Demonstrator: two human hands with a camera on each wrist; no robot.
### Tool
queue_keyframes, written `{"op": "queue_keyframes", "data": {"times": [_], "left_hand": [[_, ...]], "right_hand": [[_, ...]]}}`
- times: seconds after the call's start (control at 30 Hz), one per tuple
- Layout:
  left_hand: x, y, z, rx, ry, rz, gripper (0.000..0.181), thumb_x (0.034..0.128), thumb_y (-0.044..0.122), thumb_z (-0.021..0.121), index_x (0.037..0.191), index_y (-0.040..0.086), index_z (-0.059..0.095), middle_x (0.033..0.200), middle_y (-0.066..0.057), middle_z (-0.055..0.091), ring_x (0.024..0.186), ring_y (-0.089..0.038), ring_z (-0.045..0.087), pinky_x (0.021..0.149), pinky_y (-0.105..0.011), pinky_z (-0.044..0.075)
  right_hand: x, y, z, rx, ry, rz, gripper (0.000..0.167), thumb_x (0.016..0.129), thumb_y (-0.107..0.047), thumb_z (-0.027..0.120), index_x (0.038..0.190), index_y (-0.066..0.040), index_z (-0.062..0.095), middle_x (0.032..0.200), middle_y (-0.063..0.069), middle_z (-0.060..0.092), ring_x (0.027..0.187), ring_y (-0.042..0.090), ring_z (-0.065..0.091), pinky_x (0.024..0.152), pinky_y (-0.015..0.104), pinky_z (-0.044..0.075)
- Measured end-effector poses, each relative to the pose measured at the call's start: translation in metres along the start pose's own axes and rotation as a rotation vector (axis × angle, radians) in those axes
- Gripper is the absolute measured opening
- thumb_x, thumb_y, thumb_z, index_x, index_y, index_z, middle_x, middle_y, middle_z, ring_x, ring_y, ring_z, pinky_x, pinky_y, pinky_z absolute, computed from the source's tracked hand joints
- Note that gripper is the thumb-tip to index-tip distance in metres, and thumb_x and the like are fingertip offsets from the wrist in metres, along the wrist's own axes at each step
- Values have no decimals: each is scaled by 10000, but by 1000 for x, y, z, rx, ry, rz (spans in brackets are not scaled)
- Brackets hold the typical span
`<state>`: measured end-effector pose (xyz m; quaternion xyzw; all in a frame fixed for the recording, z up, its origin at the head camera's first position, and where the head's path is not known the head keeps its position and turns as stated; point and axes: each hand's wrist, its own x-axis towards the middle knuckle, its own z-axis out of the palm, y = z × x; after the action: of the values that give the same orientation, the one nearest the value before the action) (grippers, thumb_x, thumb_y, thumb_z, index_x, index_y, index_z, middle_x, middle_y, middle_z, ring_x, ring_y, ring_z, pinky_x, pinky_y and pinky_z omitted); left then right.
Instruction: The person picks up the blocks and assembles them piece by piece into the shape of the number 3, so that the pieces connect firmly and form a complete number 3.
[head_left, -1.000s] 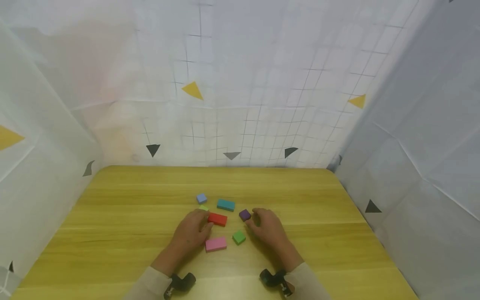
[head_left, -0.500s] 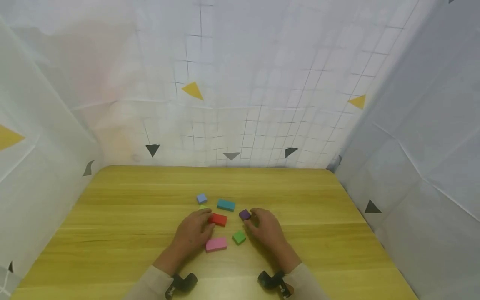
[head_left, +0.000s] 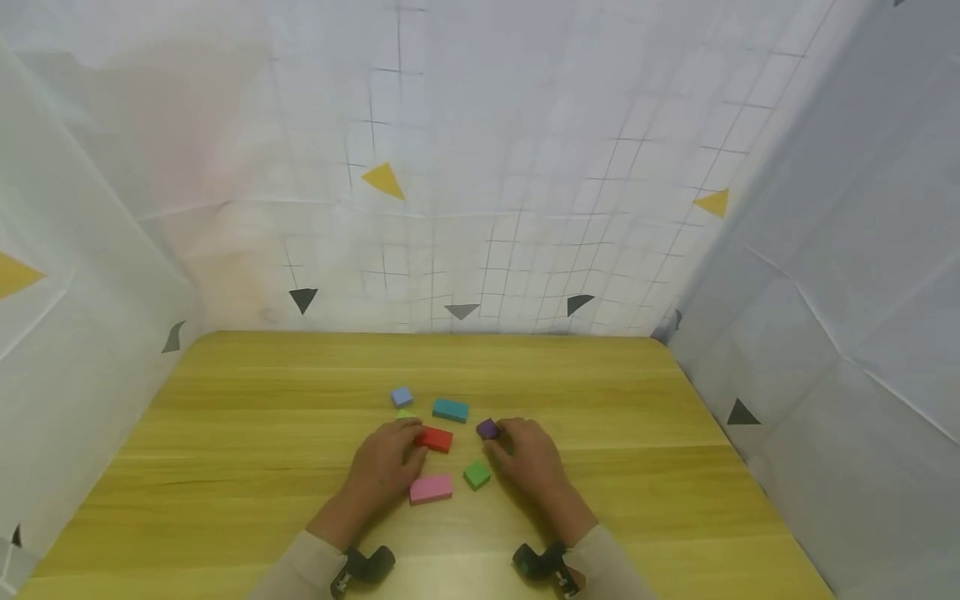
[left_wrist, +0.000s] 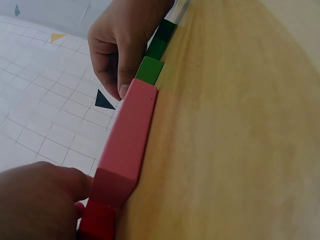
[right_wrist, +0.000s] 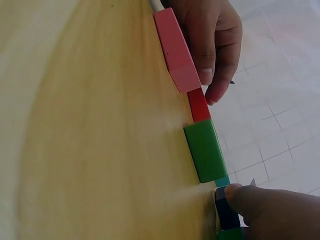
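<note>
My left hand point(head_left: 387, 460) is at the left end of a red block point(head_left: 437, 439), its thumb on the near side and fingertips at the far side, gripping that end. A pink block point(head_left: 431, 490) lies just in front of this hand. My right hand point(head_left: 531, 458) pinches a small purple block point(head_left: 487, 429) at its right side; in the right wrist view the thumb point(right_wrist: 237, 195) lies against this block point(right_wrist: 227, 212). Between the hands is a small green block point(head_left: 477, 475). Part of a yellow-green block point(head_left: 406, 414) shows behind the left hand, which hides the remainder.
Farther back on the wooden table point(head_left: 600, 375) lie a teal block point(head_left: 451, 410) and a small light-blue block point(head_left: 402, 397). A dark green piece point(left_wrist: 161, 40) shows near the right hand in the left wrist view. White patterned sheets point(head_left: 480, 167) enclose the table's back and sides.
My left hand has shifted slightly right, its fingertips now over the red block's left end. My right hand has moved slightly left against the purple block. The blocks show no clear movement.
</note>
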<state>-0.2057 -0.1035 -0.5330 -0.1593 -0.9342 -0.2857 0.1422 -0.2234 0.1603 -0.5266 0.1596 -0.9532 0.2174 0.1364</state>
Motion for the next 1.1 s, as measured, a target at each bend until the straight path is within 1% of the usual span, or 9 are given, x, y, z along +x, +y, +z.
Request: {"op": "queue_keyframes", "data": {"times": [0.2, 0.37, 0.43, 0.57, 0.8, 1.0, 1.1], "left_hand": [[3, -3, 3, 26, 9, 8, 290, 915, 295, 698, 1169, 155, 714, 1264, 0, 673, 1179, -205, 621, 969, -403, 512], [4, -4, 5, 23, 69, 40, 294, 892, 260, 718, 1149, 118, 716, 1212, -29, 695, 1142, -233, 640, 949, -428, 521], [5, -4, 6, 22, 81, 45, 293, 886, 251, 722, 1143, 110, 717, 1197, -33, 699, 1131, -236, 644, 944, -429, 522], [5, -3, 7, 20, 72, 36, 284, 887, 250, 721, 1137, 115, 720, 1187, -25, 701, 1119, -232, 644, 937, -425, 523], [4, 1, 5, 25, 47, -8, 284, 894, 281, 721, 1134, 130, 722, 1190, -34, 692, 1089, -244, 638, 903, -446, 523], [4, 4, 5, 30, 39, -27, 287, 883, 316, 737, 1120, 154, 728, 1188, -33, 686, 1072, -244, 637, 884, -441, 524], [4, 4, 5, 33, 43, -25, 287, 880, 322, 740, 1113, 154, 730, 1183, -38, 687, 1066, -247, 639, 877, -444, 523]], "right_hand": [[0, 3, 4, -20, 45, -28, 342, 882, -360, 752, 1099, -99, 709, 1044, 39, 727, 963, 229, 664, 846, 406, 544], [1, 4, 7, -26, 77, -66, 311, 881, -325, 758, 1092, -100, 720, 1035, 44, 735, 968, 231, 674, 853, 397, 548], [1, 4, 8, -29, 79, -73, 303, 878, -316, 760, 1088, -101, 722, 1026, 43, 737, 952, 225, 674, 841, 391, 550], [0, 4, 8, -25, 64, -61, 309, 875, -339, 760, 1078, -109, 725, 1009, 37, 738, 929, 219, 666, 825, 396, 546], [1, 3, 6, -14, 54, -37, 319, 875, -369, 753, 1061, -111, 728, 1005, 33, 739, 924, 222, 663, 820, 410, 543], [1, 0, 4, -34, 72, -29, 293, 878, -354, 750, 1046, -115, 737, 987, 28, 743, 893, 213, 664, 793, 397, 547], [1, 0, 5, -35, 85, -33, 275, 871, -333, 751, 1043, -119, 739, 988, 22, 743, 893, 204, 661, 791, 388, 547]]}}
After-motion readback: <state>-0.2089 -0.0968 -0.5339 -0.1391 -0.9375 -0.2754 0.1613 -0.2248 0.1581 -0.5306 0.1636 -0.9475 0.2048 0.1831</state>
